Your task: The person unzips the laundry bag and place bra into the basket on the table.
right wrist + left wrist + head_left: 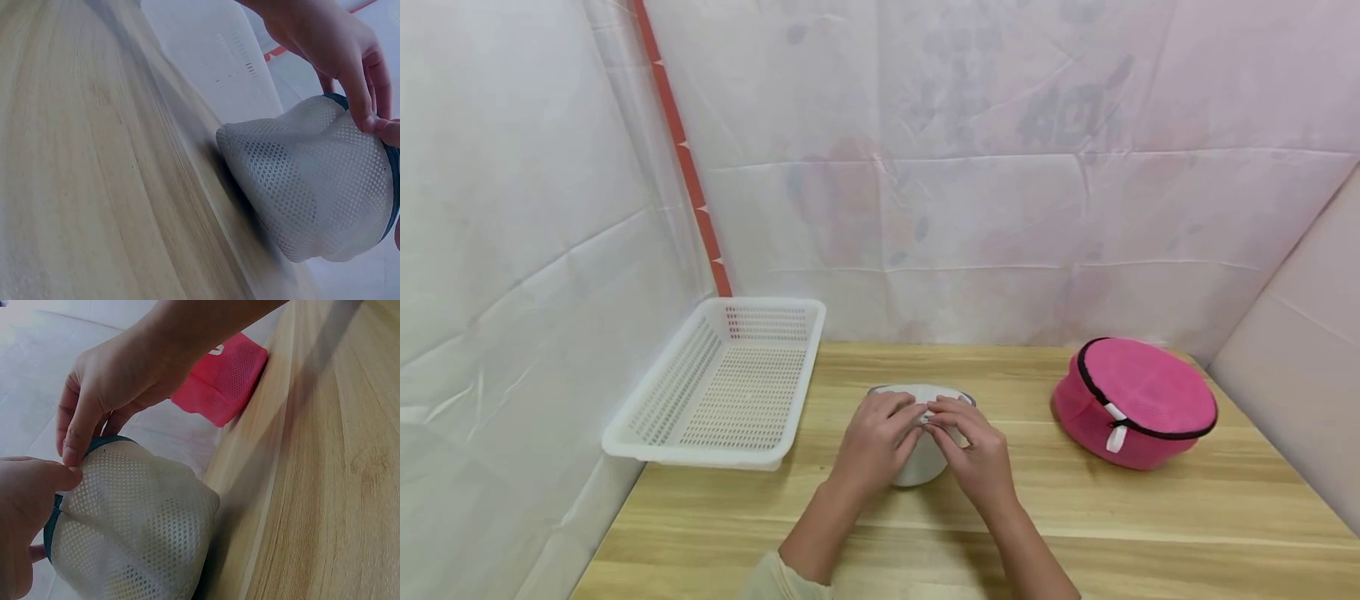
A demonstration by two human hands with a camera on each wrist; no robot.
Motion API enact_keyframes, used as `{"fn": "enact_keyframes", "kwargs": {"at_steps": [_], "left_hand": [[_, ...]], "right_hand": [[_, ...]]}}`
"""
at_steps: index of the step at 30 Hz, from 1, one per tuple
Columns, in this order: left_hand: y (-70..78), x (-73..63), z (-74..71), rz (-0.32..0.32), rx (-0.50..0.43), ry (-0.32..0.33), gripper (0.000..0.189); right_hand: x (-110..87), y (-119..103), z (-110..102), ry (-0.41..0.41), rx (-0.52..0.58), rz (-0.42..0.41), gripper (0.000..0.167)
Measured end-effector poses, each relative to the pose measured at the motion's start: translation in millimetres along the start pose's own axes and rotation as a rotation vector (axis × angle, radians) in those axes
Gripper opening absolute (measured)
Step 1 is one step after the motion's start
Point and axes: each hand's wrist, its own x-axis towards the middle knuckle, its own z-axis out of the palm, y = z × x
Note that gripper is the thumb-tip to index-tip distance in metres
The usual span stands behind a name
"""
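A white mesh laundry bag (919, 472) with a dark teal zipped edge stands on the wooden table in front of me. My left hand (874, 437) pinches the near side of its rim between thumb and fingers. Right against it, my right hand (976, 444) pinches the same stretch of rim, and the fingertips of both hands meet there. A small pale bit shows between them, too small to make out. In the left wrist view the mesh side (144, 519) bulges and creases below the teal edging. The fingers cover part of the zip.
To the left, a white perforated plastic basket (788, 417) stands near the sheeted wall. A round pink mesh bag (1150, 387) with a black zip and white tab sits at the right. Pale sheeting (970, 217) hangs behind the table (1120, 525).
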Motion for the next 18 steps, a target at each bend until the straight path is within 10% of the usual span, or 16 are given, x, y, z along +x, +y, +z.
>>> {"fn": "enact_keyframes", "kwargs": {"at_steps": [18], "left_hand": [[7.0, -2.3, 9.8, -0.06, -0.004, 0.106, 0.012]], "right_hand": [[-3.1, -8, 11, 0.044, 0.047, 0.124, 0.02]]}}
